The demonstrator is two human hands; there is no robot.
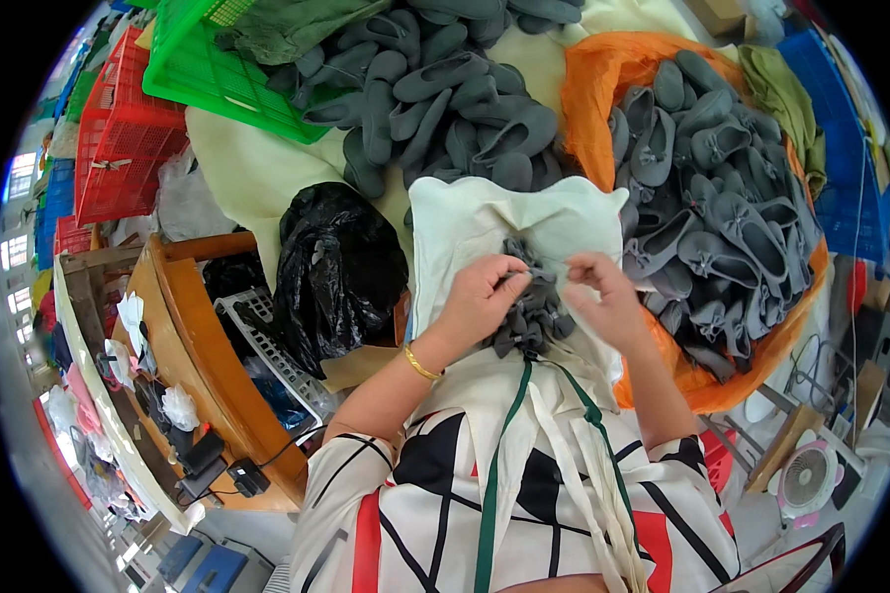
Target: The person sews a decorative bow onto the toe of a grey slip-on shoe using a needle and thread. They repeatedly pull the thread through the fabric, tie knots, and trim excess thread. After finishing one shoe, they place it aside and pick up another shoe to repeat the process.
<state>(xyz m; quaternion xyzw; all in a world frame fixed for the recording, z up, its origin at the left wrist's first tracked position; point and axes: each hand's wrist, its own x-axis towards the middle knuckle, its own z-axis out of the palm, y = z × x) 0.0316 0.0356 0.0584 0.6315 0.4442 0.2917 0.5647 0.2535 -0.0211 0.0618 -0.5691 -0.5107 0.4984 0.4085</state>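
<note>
On the white cloth (445,227), the grey bow heap (539,326) stretches near-to-far between the hands, closer to the left hand (475,301), thumb and forefinger pressed together, than the right hand (608,301), whose curled fingers' grip I cannot tell.

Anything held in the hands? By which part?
Can't tell: the left hand has thumb and finger pinched above the gray bows, but any held part is indistinct; the right hand is curled, contents unclear.

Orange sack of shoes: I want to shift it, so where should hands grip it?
Probably the near rim of the orange sack, from the person's side: uncovered sheeting curves along there, while grey shoes heap up the middle. The right hand is the closer one.
</note>
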